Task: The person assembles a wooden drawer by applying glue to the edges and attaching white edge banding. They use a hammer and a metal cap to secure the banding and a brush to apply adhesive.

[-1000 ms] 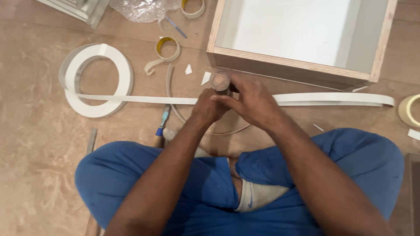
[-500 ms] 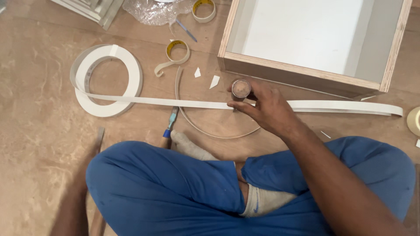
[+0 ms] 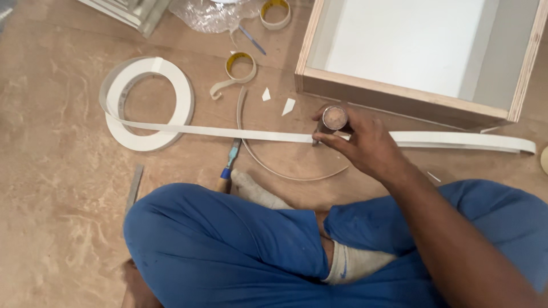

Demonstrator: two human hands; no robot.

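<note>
My right hand (image 3: pixel 368 145) grips a small cylindrical tool with a round brown top (image 3: pixel 334 118) and holds it down on a long white edge-band strip (image 3: pixel 228 133). The strip runs across the floor from a white coil (image 3: pixel 148 102) on the left to the far right. Just beyond the hand stands an open wooden box with a white inside (image 3: pixel 399 102). Of my left hand only a dark patch (image 3: pixel 134 282) shows behind my left knee at the bottom edge, and its fingers are hidden. I sit cross-legged in blue trousers.
A thin curved strip (image 3: pixel 285 171) arcs under the white band. A blue-handled tool (image 3: pixel 230 159) and a flat metal bar (image 3: pixel 135 188) lie near my knee. Two yellow-lined tape rolls (image 3: pixel 240 65) (image 3: pixel 275 12), crumpled plastic (image 3: pixel 211 14) and white scraps (image 3: pixel 288 105) lie farther off.
A second ago both hands met at the round tool. My left hand has since pulled back to my left side, and only the right hand stays on the tool.
</note>
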